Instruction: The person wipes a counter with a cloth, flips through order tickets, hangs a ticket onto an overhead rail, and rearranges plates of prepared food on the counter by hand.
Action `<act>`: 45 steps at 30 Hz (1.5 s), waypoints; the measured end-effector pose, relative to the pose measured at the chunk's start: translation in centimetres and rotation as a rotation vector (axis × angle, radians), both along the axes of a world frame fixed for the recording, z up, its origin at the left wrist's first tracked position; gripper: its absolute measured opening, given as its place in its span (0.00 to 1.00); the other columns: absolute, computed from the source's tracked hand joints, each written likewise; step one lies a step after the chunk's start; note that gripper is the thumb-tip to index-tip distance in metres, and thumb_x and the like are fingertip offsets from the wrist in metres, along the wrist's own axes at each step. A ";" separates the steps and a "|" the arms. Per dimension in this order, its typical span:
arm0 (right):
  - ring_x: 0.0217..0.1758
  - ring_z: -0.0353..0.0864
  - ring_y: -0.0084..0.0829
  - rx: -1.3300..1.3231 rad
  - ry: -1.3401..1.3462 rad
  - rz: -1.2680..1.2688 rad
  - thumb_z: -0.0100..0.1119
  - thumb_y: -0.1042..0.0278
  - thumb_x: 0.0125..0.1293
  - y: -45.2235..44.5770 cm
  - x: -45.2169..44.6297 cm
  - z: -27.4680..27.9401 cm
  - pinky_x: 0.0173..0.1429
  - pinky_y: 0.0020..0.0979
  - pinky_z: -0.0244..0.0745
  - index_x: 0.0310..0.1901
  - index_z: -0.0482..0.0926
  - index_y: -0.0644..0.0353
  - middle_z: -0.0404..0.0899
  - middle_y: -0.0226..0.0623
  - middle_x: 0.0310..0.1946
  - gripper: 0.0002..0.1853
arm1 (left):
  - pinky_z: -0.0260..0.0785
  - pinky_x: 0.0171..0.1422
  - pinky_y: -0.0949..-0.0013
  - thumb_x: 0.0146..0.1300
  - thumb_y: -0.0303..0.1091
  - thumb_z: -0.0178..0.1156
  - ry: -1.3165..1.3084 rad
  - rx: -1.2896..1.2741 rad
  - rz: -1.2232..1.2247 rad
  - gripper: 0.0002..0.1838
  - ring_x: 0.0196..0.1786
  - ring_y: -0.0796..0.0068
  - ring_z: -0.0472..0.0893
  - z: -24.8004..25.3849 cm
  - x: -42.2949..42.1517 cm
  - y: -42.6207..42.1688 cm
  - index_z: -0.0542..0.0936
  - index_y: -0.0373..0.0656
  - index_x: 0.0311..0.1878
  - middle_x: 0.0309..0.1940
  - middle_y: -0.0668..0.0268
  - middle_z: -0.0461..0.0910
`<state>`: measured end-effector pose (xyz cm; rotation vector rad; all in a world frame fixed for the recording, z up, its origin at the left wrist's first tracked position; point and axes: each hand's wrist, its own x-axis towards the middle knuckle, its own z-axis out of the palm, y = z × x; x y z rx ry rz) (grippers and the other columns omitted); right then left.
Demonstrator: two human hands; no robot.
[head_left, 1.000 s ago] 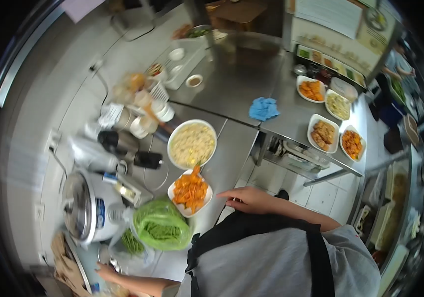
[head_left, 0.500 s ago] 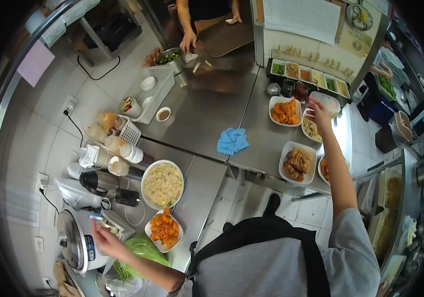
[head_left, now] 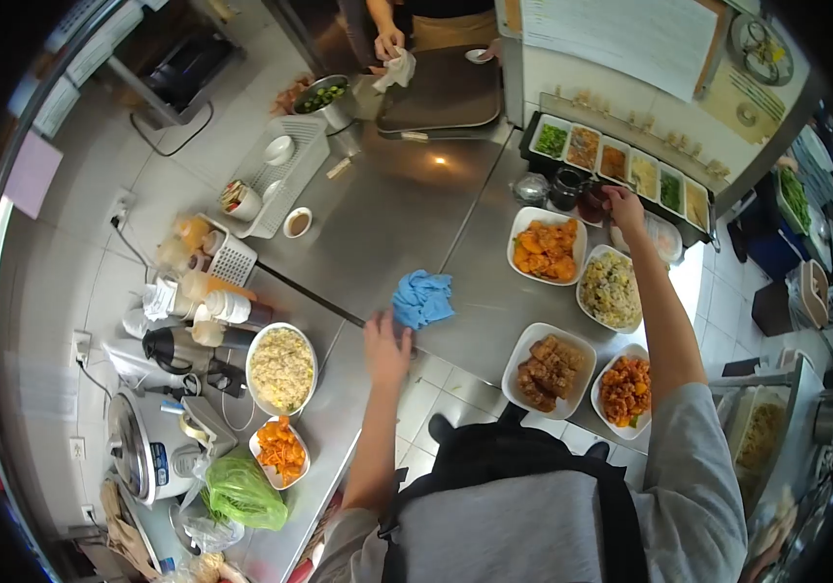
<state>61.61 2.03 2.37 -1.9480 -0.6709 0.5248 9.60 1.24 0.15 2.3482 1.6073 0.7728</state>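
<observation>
My left hand [head_left: 387, 342] is over the steel counter's front edge, fingers apart, beside a crumpled blue cloth [head_left: 423, 299]. My right hand [head_left: 623, 206] reaches to the back right, its fingers closed at a small dark red jar [head_left: 592, 202]; whether they grip it or something thin is unclear. Beside that jar stand a dark jar [head_left: 566, 188] and a metal-topped one [head_left: 531, 188]. Below my right hand are white dishes of orange food [head_left: 546, 247], fried rice [head_left: 611, 290], brown meat pieces [head_left: 549, 373] and glazed red-orange pieces [head_left: 625, 392].
A topping tray [head_left: 627, 170] lies at the back right. On the left are a rice bowl [head_left: 281, 369], an orange dish [head_left: 280, 452], a green bag [head_left: 244, 492] and a rice cooker [head_left: 144, 447]. Across the counter, another person holds a white cloth [head_left: 396, 70] near a dark tray [head_left: 441, 90].
My left hand has moved from near the rice cooker to beside the blue cloth. My right hand has shifted to the red jar. The other person has lifted a white cloth.
</observation>
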 end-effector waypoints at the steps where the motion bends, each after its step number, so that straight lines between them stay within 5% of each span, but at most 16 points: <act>1: 0.21 0.78 0.25 0.010 0.009 0.027 0.49 0.63 0.66 -0.6 -0.2 0.7 0.24 0.28 0.71 0.45 0.82 0.54 0.81 0.33 0.22 0.13 | 0.57 0.66 0.55 0.58 0.38 0.60 0.038 0.009 0.022 0.28 0.62 0.47 0.64 -1.1 -0.4 0.5 0.69 0.42 0.61 0.61 0.50 0.64; 5: 0.22 0.79 0.28 -0.002 -0.383 0.084 0.49 0.66 0.66 -3.2 -0.5 2.6 0.29 0.30 0.73 0.46 0.81 0.57 0.82 0.37 0.24 0.13 | 0.52 0.69 0.50 0.59 0.40 0.57 0.120 0.122 0.041 0.26 0.64 0.49 0.62 -2.6 -1.0 1.4 0.71 0.43 0.60 0.60 0.51 0.65; 8: 0.23 0.79 0.29 -0.034 -0.408 0.064 0.51 0.67 0.65 -5.4 -1.9 5.2 0.31 0.31 0.73 0.47 0.81 0.58 0.83 0.36 0.25 0.13 | 0.52 0.68 0.51 0.58 0.40 0.57 0.094 0.092 0.059 0.25 0.64 0.49 0.63 -2.0 -0.6 1.4 0.71 0.43 0.60 0.60 0.51 0.65; 15: 0.21 0.65 0.13 0.229 0.385 -0.031 0.49 0.65 0.70 -8.3 -2.0 4.3 0.26 0.17 0.67 0.54 0.77 0.59 0.83 0.31 0.35 0.15 | 0.52 0.68 0.51 0.59 0.41 0.56 0.135 0.084 0.072 0.25 0.64 0.51 0.63 -2.0 -0.7 1.5 0.71 0.44 0.59 0.61 0.51 0.65; 18: 0.22 0.63 0.13 0.296 0.482 -0.033 0.49 0.65 0.70 -8.4 -1.9 3.5 0.27 0.17 0.66 0.57 0.74 0.59 0.82 0.32 0.37 0.16 | 0.51 0.69 0.50 0.59 0.41 0.55 0.153 0.094 0.069 0.25 0.65 0.51 0.63 -2.0 -0.8 1.6 0.71 0.44 0.60 0.61 0.51 0.65; 24: 0.25 0.62 0.12 0.329 0.509 -0.021 0.48 0.64 0.71 -8.0 -1.5 2.5 0.31 0.15 0.64 0.59 0.71 0.60 0.80 0.30 0.40 0.18 | 0.50 0.69 0.49 0.60 0.42 0.55 0.154 0.097 0.052 0.26 0.65 0.50 0.62 -2.3 -1.1 1.6 0.69 0.45 0.61 0.61 0.51 0.65; 28: 0.23 0.60 0.13 0.434 0.491 -0.064 0.47 0.67 0.70 -8.7 -2.9 6.8 0.28 0.14 0.63 0.59 0.71 0.63 0.81 0.35 0.40 0.18 | 0.50 0.69 0.50 0.60 0.41 0.55 0.143 0.093 0.042 0.26 0.66 0.50 0.61 -2.5 -1.2 1.6 0.69 0.44 0.61 0.61 0.50 0.65; 38: 0.22 0.58 0.10 0.478 0.369 -0.175 0.50 0.65 0.70 -23.1 -14.3 18.8 0.27 0.13 0.60 0.59 0.69 0.66 0.80 0.28 0.38 0.20 | 0.54 0.64 0.51 0.56 0.32 0.55 -0.069 0.037 -0.153 0.29 0.60 0.49 0.65 -2.1 -0.8 2.5 0.66 0.41 0.64 0.58 0.49 0.65; 45: 0.21 0.61 0.12 0.231 0.255 -0.438 0.50 0.66 0.70 -34.8 -23.8 15.0 0.26 0.15 0.60 0.56 0.75 0.63 0.81 0.29 0.33 0.17 | 0.53 0.65 0.52 0.52 0.29 0.54 -0.161 0.088 -0.416 0.30 0.60 0.49 0.65 -2.1 2.6 4.1 0.67 0.41 0.63 0.58 0.49 0.65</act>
